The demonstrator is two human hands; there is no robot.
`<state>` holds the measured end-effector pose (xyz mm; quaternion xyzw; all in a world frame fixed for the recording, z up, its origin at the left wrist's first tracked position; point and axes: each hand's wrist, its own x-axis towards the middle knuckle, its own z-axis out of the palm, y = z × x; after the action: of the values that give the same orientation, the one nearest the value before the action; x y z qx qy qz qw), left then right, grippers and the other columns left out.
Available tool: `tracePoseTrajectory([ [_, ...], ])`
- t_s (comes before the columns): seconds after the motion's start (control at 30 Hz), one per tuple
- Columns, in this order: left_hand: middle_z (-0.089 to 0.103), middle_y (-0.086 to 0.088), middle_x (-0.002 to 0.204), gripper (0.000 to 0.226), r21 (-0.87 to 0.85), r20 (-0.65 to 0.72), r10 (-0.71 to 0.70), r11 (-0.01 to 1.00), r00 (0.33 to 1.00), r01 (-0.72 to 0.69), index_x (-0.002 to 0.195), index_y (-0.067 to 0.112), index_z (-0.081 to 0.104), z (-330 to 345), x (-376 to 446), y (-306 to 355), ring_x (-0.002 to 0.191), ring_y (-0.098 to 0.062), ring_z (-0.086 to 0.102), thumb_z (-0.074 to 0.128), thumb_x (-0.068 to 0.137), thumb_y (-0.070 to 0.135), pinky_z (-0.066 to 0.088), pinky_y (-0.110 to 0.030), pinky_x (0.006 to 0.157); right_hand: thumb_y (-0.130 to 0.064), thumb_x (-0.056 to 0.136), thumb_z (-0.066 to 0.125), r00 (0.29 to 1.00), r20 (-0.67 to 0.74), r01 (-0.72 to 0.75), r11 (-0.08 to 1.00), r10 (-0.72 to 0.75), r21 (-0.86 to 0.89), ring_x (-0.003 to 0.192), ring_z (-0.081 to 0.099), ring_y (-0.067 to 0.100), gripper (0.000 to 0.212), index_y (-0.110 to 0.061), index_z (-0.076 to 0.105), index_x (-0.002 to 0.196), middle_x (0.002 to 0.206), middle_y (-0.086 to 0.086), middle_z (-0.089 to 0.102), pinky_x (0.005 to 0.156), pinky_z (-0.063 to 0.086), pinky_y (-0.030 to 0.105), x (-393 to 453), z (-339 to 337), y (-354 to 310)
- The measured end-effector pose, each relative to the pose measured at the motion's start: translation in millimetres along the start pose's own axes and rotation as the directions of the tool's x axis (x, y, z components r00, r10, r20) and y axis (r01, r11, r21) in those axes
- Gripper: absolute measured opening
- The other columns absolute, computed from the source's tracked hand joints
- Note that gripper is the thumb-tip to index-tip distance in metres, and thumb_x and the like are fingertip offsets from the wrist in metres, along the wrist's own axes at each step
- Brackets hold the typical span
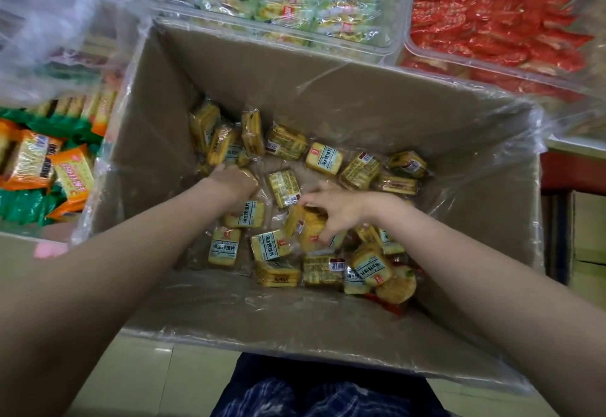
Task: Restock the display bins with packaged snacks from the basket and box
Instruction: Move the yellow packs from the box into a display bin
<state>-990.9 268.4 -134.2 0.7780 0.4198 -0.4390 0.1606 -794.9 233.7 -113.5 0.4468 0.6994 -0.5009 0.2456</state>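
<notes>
Cardboard forms a large open box (328, 95) that fills the middle of the head view, lined with a clear plastic bag (511, 141) folded over its rim. Yellow snack packs (224, 246) lie scattered loose across the box floor, most with pale blue-green labels, some showing a small red mark.

Both bare arms reach down into the box. The left hand (237, 183) sits toward the far left of the pile, its fingers curled down among the packs; whether it actually grasps one cannot be told, because the hand's back hides the fingers. The right hand (334, 208) hovers over the middle of the pile, fingers bent around a yellow pack (310, 229) that it grips from above.

Beyond the box's far wall stand clear display bins. One bin (285, 33) holds pale green and yellow packets. A second bin (492, 65), to the right, is heaped with red packets. To the left of the box, orange packets (70, 170) and green ones lie piled together, with a blurred clear plastic sheet (49, 23) above them.

At the bottom edge, a dark plaid garment (311, 393) shows below the box, over pale floor tiles (157, 377).
</notes>
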Motion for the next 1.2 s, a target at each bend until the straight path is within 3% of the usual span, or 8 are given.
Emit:
tracePoseTrajectory([
  [0.13,0.045,-0.006,0.132,0.049,-0.110,-0.008,0.079,0.991,0.997,-0.080,0.132,0.015,0.040,7,0,9,0.122,-0.025,0.040,0.059,0.087,0.018,0.036,-0.034,0.099,-0.029,0.074,0.077,0.998,-0.009,0.066,0.993,-0.067,-0.101,0.132,0.023,0.027,0.076,-0.029,0.037,0.138,0.141,0.006,0.023,0.106,0.031,0.041,8,12,-18],
  [0.27,0.052,0.004,0.089,0.027,-0.515,0.000,0.161,0.846,0.987,-0.138,0.103,0.018,0.049,9,-5,2,0.083,-0.016,0.051,0.066,0.083,0.017,0.043,-0.025,0.061,-0.032,0.073,0.077,0.991,-0.011,0.130,0.972,-0.135,-0.196,0.138,0.009,0.029,0.076,-0.030,0.039,0.139,0.149,0.008,0.013,0.111,0.024,0.043,16,23,-29],
  [0.4,0.061,-0.003,0.089,0.024,-0.853,-0.003,0.275,0.501,0.961,-0.146,0.090,0.017,0.048,-11,-6,-4,0.073,-0.016,0.057,0.065,0.081,0.001,0.052,-0.022,0.064,-0.038,0.074,0.075,0.988,-0.019,0.147,0.970,-0.154,-0.195,0.142,-0.005,0.030,0.078,-0.031,0.035,0.140,0.153,0.011,0.005,0.114,0.012,0.048,16,20,-37],
  [0.53,0.064,-0.006,0.098,0.025,-0.981,-0.017,0.208,0.185,0.978,-0.056,0.103,0.015,0.048,-17,-2,-2,0.091,-0.017,0.062,0.062,0.085,0.004,0.052,-0.023,0.080,-0.043,0.073,0.074,0.995,-0.045,0.081,0.982,-0.090,-0.169,0.121,0.032,0.025,0.070,-0.028,0.039,0.132,0.120,0.003,0.031,0.089,0.035,0.034,-4,0,-27],
  [0.67,0.056,-0.006,0.115,0.033,-0.640,0.104,0.078,0.768,0.992,0.007,0.120,0.009,0.051,22,5,1,0.101,-0.022,0.057,0.059,0.088,0.014,0.050,-0.030,0.083,-0.047,0.077,0.068,0.996,-0.034,-0.086,0.995,0.084,-0.058,0.123,0.035,0.026,0.068,-0.026,0.035,0.132,0.120,0.004,0.035,0.091,0.037,0.034,-18,-12,6],
  [0.73,0.050,-0.003,0.126,0.043,-0.412,0.195,0.104,0.911,0.975,-0.015,0.126,0.014,0.049,38,5,8,0.107,-0.021,0.054,0.061,0.085,0.009,0.048,-0.028,0.084,-0.050,0.079,0.064,0.990,-0.033,-0.136,0.991,0.136,0.002,0.139,0.022,0.030,0.079,-0.023,0.026,0.143,0.146,0.008,0.027,0.106,0.030,0.039,-20,-12,18],
  [0.93,0.051,-0.010,0.129,0.037,-0.050,0.226,0.123,0.992,0.966,-0.114,0.128,0.003,0.048,42,14,23,0.112,-0.026,0.053,0.050,0.092,0.011,0.046,-0.027,0.080,-0.049,0.081,0.064,0.990,0.010,-0.140,0.989,0.140,0.040,0.144,0.013,0.025,0.094,-0.019,0.010,0.151,0.158,0.006,0.009,0.113,0.022,0.038,-11,-3,13],
  [1.2,0.054,0.002,0.118,0.038,-0.524,0.305,0.192,0.852,0.933,-0.004,0.117,0.021,0.055,-2,-3,-2,0.103,-0.019,0.053,0.067,0.082,0.028,0.045,-0.030,0.086,-0.046,0.081,0.066,0.996,0.066,-0.075,0.954,0.058,0.290,0.144,0.014,0.021,0.092,-0.024,0.011,0.151,0.158,-0.001,0.011,0.114,0.020,0.036,-16,-4,2],
])
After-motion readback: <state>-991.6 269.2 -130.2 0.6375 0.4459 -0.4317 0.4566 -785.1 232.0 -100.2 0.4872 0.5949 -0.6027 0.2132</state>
